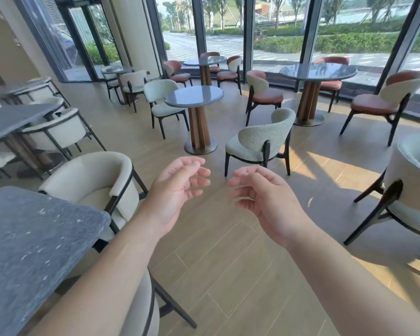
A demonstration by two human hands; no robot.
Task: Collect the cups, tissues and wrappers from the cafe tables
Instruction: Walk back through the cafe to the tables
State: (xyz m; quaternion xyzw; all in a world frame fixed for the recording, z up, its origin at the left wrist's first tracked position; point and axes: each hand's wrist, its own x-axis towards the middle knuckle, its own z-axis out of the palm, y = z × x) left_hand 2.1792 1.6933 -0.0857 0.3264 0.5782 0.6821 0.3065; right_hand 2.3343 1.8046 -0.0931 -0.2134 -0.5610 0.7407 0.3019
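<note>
Heads up, your left hand (177,187) and right hand (262,197) are both held out over the floor with fingers loosely curled and nothing in them. No cups, tissues or wrappers show on any table here: not the near-left stone table (34,238), nor the small round table (194,95) further ahead. Expect light, crushable stuff, so I'd take cups round the body and just pinch tissues and wrappers.

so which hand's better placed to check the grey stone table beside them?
Left, probably. The left hand is nearer the grey speckled stone table at lower left; the right hand is farther. Both hold nothing.
</note>
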